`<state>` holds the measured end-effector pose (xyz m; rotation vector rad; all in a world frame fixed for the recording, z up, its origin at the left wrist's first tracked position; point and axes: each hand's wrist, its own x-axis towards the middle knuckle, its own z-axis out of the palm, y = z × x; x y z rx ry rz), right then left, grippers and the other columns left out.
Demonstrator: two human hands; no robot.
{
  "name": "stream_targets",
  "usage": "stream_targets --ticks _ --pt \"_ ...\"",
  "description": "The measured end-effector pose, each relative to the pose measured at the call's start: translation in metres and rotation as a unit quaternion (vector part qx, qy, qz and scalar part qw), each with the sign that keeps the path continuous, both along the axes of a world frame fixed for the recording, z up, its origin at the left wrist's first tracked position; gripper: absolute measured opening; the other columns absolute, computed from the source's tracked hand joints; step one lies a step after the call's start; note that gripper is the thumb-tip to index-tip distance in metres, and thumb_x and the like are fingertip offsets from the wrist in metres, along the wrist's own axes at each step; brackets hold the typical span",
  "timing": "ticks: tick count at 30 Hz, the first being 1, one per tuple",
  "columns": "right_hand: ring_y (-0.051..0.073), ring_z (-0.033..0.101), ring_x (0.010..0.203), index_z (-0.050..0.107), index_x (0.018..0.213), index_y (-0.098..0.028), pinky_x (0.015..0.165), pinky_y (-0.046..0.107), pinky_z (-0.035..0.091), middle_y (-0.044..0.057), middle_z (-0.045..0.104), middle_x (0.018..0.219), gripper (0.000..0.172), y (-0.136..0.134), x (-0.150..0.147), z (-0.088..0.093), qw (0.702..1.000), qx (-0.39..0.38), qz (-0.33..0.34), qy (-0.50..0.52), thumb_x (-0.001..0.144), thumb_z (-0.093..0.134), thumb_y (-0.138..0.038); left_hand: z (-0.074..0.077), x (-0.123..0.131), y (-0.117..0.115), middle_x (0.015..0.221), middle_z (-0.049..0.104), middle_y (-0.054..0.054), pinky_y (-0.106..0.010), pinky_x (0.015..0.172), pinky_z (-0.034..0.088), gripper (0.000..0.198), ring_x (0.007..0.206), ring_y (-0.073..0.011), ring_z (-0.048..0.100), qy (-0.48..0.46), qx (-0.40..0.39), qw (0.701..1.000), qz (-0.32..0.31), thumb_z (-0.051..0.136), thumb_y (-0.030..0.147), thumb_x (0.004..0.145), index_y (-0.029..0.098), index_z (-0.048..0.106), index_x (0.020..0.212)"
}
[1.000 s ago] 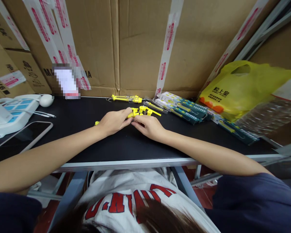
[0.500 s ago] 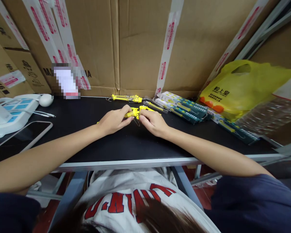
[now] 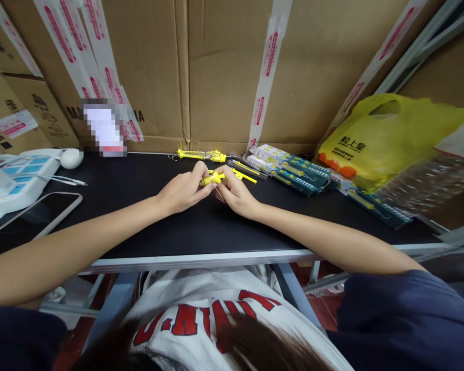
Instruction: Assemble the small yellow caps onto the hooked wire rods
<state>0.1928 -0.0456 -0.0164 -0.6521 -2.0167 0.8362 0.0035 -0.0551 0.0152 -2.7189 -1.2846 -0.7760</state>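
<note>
Over the middle of the black tabletop, my left hand (image 3: 182, 189) pinches a small yellow plastic tool (image 3: 214, 179) between thumb and fingers. My right hand (image 3: 237, 195) closes on the same tool from the right, its fingertips at a thin metal wire that sticks out below. Fingers cover part of the tool. Just behind my hands lie more yellow tools with metal wires (image 3: 201, 155). Another yellow piece (image 3: 248, 178) shows beyond my right fingers, close to slim clear-and-black packs (image 3: 251, 169).
Green-and-white printed packages (image 3: 290, 172) lie to the right, by a yellow plastic bag (image 3: 365, 144) and a clear plastic tray (image 3: 429, 180). At left are a power strip (image 3: 31, 180) and a phone (image 3: 34, 219). Large cardboard boxes (image 3: 224, 72) stand behind the table.
My right hand has shifted left, its fingertips now nearly meeting those of my left hand at the tool and wire. My left hand has stayed about where it was.
</note>
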Motion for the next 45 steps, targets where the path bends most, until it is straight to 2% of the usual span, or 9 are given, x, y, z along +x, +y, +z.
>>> stream_targets --ticks 5,10,16,24,28,32,36,40,45 --pt "0.008 0.032 0.047 0.040 0.091 -0.025 0.044 0.022 0.029 -0.007 0.035 0.060 0.035 -0.011 -0.006 0.005 0.996 -0.069 -0.013 0.055 0.094 0.047 -0.059 -0.003 0.004 -0.004 0.089 0.067 -0.007 -0.028 0.059 0.041 0.033 0.071 -0.0231 0.068 0.012 0.012 1.000 0.013 0.033 0.048 0.096 0.019 0.041 0.108" --pt "0.006 0.024 0.035 0.040 0.092 -0.025 0.034 0.020 0.022 -0.013 0.027 0.049 0.044 -0.009 -0.007 0.006 0.989 -0.130 0.008 0.073 0.089 0.050 -0.068 -0.004 0.005 -0.005 0.093 0.070 -0.008 -0.026 0.057 0.041 0.033 0.071 -0.0219 0.070 0.017 0.033 0.999 0.023 0.032 0.046 0.098 0.018 0.042 0.113" --pt "0.005 0.025 0.033 0.041 0.090 -0.024 0.032 0.019 0.022 -0.012 0.029 0.051 0.039 0.001 0.001 0.002 0.993 -0.108 0.038 0.035 0.092 0.051 -0.062 -0.004 -0.001 0.000 0.087 0.071 -0.006 -0.025 0.056 0.040 0.030 0.073 -0.0234 0.071 0.079 0.012 0.997 0.019 0.035 0.046 0.098 0.020 0.043 0.111" --pt "0.004 0.027 0.032 0.045 0.095 -0.022 0.031 0.018 0.022 -0.012 0.032 0.053 0.017 0.005 0.015 0.009 0.993 -0.083 0.067 -0.053 0.096 0.049 -0.038 0.002 -0.006 0.003 0.086 0.069 -0.006 -0.025 0.058 0.037 0.030 0.073 -0.0238 0.070 0.139 -0.035 0.989 -0.028 0.035 0.045 0.098 0.020 0.040 0.113" --pt "0.003 0.029 0.033 0.045 0.095 -0.020 0.032 0.017 0.022 -0.011 0.037 0.058 0.015 0.004 0.019 0.017 0.989 -0.069 0.094 -0.088 0.095 0.050 -0.035 0.006 -0.007 0.004 0.080 0.067 -0.005 -0.024 0.057 0.036 0.031 0.071 -0.0233 0.068 0.160 -0.047 0.985 -0.046 0.037 0.046 0.098 0.020 0.040 0.113" --pt "0.003 0.033 0.034 0.045 0.092 -0.020 0.033 0.016 0.023 -0.011 0.037 0.057 0.016 0.002 0.020 0.018 0.989 -0.061 0.099 -0.091 0.096 0.050 -0.034 0.006 -0.009 0.005 0.090 0.069 -0.006 -0.025 0.062 0.041 0.029 0.077 -0.0223 0.069 0.136 -0.066 0.985 -0.081 0.038 0.046 0.097 0.021 0.040 0.111" --pt "0.003 0.029 0.032 0.044 0.095 -0.020 0.030 0.014 0.023 -0.013 0.033 0.052 0.021 0.003 0.018 0.011 0.990 -0.086 0.100 -0.053 0.097 0.051 -0.039 0.003 -0.010 0.006 0.093 0.069 -0.007 -0.026 0.065 0.044 0.030 0.078 -0.0227 0.070 0.111 -0.067 0.989 -0.078 0.036 0.046 0.097 0.021 0.039 0.112" --pt "0.003 0.025 0.030 0.042 0.095 -0.022 0.027 0.014 0.024 -0.014 0.030 0.051 0.033 0.002 0.011 0.003 0.987 -0.129 0.096 0.011 0.095 0.054 -0.053 0.000 -0.007 0.003 0.093 0.071 -0.009 -0.028 0.063 0.045 0.033 0.077 -0.0257 0.072 0.127 -0.036 0.991 -0.033 0.033 0.045 0.099 0.018 0.039 0.117" --pt "0.002 0.021 0.031 0.040 0.094 -0.024 0.025 0.014 0.023 -0.015 0.029 0.052 0.043 -0.005 0.001 0.000 0.975 -0.172 0.088 0.112 0.088 0.060 -0.061 -0.003 0.000 -0.003 0.109 0.071 -0.013 -0.029 0.064 0.048 0.035 0.088 -0.0282 0.073 0.107 0.009 0.994 0.011 0.031 0.041 0.101 0.016 0.039 0.125"
